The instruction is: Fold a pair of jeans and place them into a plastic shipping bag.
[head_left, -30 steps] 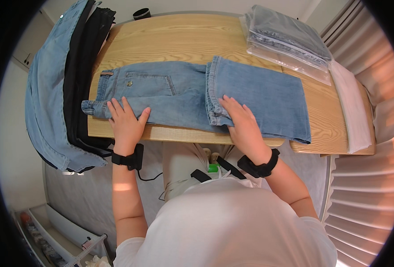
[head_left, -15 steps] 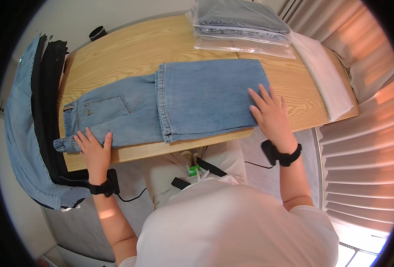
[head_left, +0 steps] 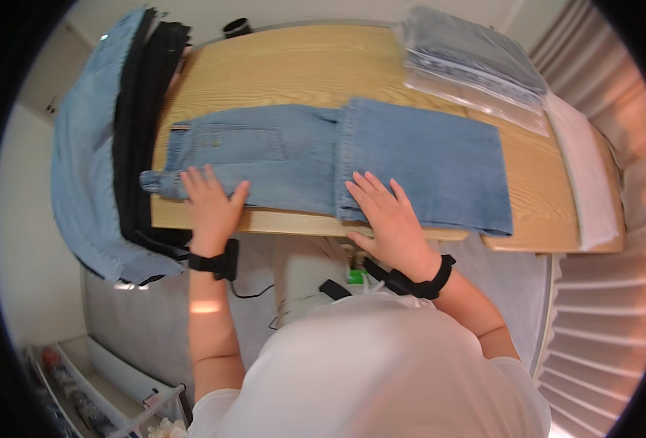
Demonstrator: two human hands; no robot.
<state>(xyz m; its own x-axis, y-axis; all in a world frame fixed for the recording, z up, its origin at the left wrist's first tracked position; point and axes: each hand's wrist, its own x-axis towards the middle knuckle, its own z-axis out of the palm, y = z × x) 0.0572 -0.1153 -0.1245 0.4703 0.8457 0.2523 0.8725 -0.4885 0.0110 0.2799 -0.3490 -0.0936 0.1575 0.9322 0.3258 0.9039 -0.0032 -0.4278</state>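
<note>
A pair of blue jeans (head_left: 425,164) lies on the wooden table, its legs folded back over toward the waist, with the waistband at the left and the hem edge near the middle. My left hand (head_left: 212,201) rests on the jeans near the waistband, fingers spread. My right hand (head_left: 389,212) lies with its fingers on the near edge of the folded legs, close to the hem, thumb apart and pointing left. Neither hand grasps anything. Each wrist wears a black strap with a small black device.
Light blue and black trousers (head_left: 89,153) hang over the table's left end. Clear bags of folded garments (head_left: 476,66) are stacked at the far right, beside a white flat bundle (head_left: 582,175). A dark cup (head_left: 237,28) stands at the back. Bins (head_left: 104,387) sit at lower left.
My right hand has moved left from the right end of the folded legs to near the hem. My left hand stays by the waistband. The whole view has shifted.
</note>
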